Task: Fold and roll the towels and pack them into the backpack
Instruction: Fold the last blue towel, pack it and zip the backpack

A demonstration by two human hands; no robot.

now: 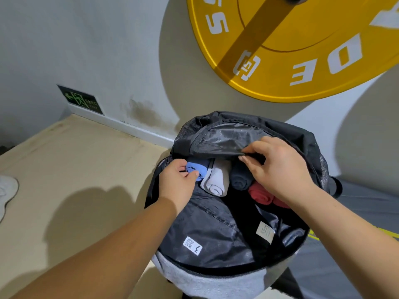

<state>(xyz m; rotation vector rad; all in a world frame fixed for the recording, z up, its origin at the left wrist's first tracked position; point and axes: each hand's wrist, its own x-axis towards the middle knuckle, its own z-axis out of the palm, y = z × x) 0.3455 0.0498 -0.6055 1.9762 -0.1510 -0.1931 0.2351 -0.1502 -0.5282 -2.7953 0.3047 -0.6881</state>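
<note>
A black and grey backpack (207, 238) stands open on the floor in front of me, its black lining showing. Inside lie several rolled towels: a blue one (195, 168) at the left, a light grey one (217, 180) beside it, a dark navy one (239, 180) and a red one (261, 196) lower right. My left hand (177, 180) reaches into the left side and its fingers curl round the blue roll. My right hand (278, 167) pinches the edge of the backpack's upper flap (220, 137), holding it up over the towels.
A large yellow weight plate (302, 46) hangs on the grey wall right behind the backpack. Tan floor (75, 169) spreads to the left, with a white shoe (6, 190) at the left edge. A dark grey mat (356, 223) lies at the right. A green exit sign (81, 100) sits low on the wall.
</note>
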